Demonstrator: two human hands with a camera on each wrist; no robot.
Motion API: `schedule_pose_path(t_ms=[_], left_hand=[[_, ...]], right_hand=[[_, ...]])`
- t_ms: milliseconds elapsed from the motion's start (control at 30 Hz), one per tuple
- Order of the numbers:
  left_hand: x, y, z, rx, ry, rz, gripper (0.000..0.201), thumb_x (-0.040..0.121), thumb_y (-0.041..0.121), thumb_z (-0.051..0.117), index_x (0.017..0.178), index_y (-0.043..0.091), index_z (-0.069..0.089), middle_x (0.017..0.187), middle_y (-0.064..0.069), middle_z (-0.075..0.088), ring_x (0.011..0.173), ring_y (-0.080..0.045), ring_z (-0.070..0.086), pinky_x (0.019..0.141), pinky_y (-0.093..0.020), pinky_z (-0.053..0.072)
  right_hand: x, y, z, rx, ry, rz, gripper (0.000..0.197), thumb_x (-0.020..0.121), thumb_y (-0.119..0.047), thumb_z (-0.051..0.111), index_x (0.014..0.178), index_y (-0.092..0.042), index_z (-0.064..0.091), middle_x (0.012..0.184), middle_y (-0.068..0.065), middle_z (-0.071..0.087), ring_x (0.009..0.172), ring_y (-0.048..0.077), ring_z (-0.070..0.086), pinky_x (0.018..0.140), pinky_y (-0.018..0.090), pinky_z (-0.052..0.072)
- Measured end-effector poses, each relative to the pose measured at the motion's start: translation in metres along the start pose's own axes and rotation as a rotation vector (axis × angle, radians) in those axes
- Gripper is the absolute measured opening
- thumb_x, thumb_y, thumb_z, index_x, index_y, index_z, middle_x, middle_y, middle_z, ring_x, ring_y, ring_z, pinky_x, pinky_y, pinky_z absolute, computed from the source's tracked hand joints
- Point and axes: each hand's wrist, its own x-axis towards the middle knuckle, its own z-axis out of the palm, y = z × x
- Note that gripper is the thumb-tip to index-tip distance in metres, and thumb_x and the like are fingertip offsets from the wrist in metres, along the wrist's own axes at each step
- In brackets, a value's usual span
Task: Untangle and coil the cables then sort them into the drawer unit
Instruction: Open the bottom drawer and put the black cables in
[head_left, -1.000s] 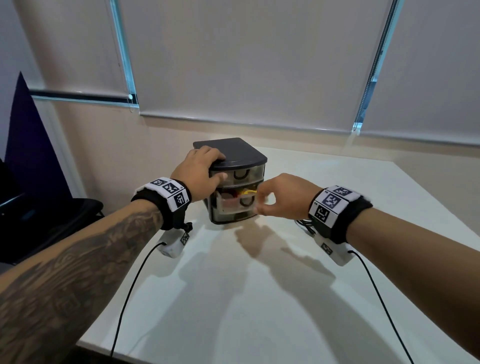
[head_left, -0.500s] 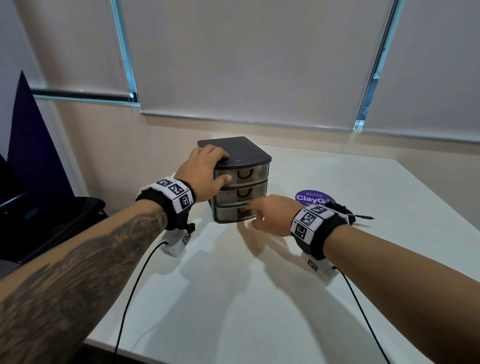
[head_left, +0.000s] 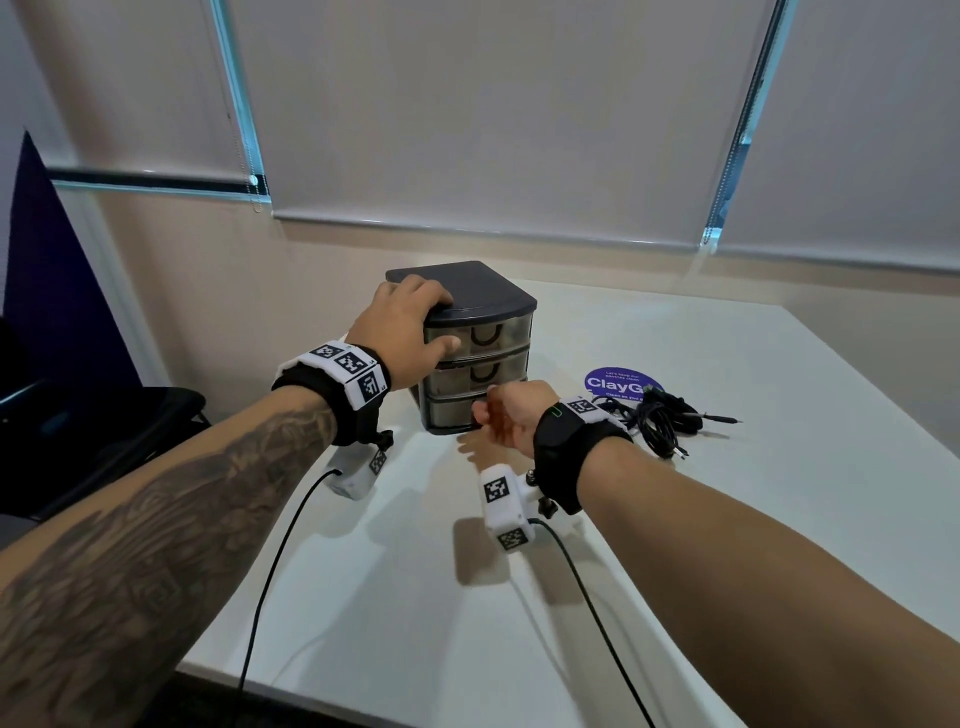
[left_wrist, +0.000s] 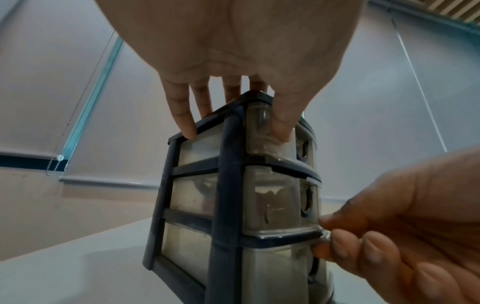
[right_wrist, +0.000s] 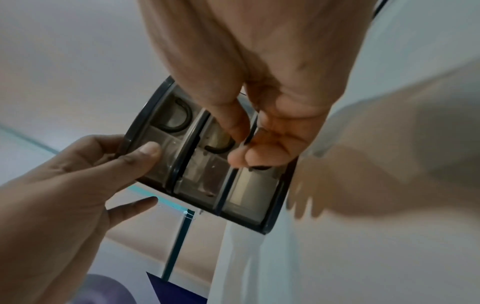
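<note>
A small dark drawer unit (head_left: 493, 291) with three clear drawers stands on the white table (head_left: 701, 519). My left hand (head_left: 410, 322) grips its top, with fingers over the lid and the thumb on the top drawer's front (left_wrist: 281, 131). My right hand (head_left: 498, 415), turned palm up, has its fingers curled onto the front of the bottom drawer (right_wrist: 249, 185), as the left wrist view shows (left_wrist: 337, 246). All three drawers look pushed in. A tangle of black cables (head_left: 660, 415) lies on the table just right of my right wrist.
A round purple ClayGo sticker (head_left: 618, 382) lies between the unit and the cables. The wall and blinds stand close behind the unit. A dark chair (head_left: 104, 426) is off the table's left edge. Wrist camera leads trail towards the table's near edge.
A second ago the middle drawer was pulled out with my right hand at it. It is now pushed in, and my right hand has dropped to the bottom drawer and turned palm up.
</note>
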Motion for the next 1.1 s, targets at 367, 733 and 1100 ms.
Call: schedule_pose_path(t_ms=[367, 733, 1100], left_hand=[[0.0, -0.001, -0.001, -0.011, -0.011, 0.001, 0.045, 0.083, 0.04, 0.07, 0.122, 0.026, 0.051, 0.125, 0.003, 0.051, 0.116, -0.024, 0.04, 0.094, -0.043, 0.043], [-0.006, 0.001, 0.006, -0.035, 0.041, 0.017, 0.047, 0.087, 0.035, 0.067, 0.129, 0.023, 0.05, 0.13, 0.001, 0.049, 0.122, -0.024, 0.04, 0.099, -0.04, 0.041], [-0.006, 0.002, 0.016, -0.049, 0.072, 0.02, 0.052, 0.091, 0.03, 0.064, 0.137, 0.016, 0.044, 0.143, -0.005, 0.043, 0.134, -0.024, 0.036, 0.109, -0.038, 0.033]], right_hand=[[-0.02, 0.006, -0.032, -0.407, 0.079, -0.046, 0.022, 0.089, -0.016, 0.062, 0.067, -0.012, 0.061, 0.055, 0.001, 0.061, 0.041, 0.012, 0.049, 0.049, 0.02, 0.041], [-0.032, -0.006, -0.065, -1.362, 0.023, -0.523, 0.016, 0.092, -0.029, 0.062, 0.107, -0.029, 0.068, 0.099, -0.006, 0.062, 0.086, 0.019, 0.061, 0.074, 0.028, 0.048], [-0.051, -0.012, -0.069, -1.469, -0.133, -0.475, 0.007, 0.087, -0.031, 0.063, 0.093, -0.028, 0.064, 0.087, -0.008, 0.062, 0.081, 0.016, 0.06, 0.067, 0.028, 0.047]])
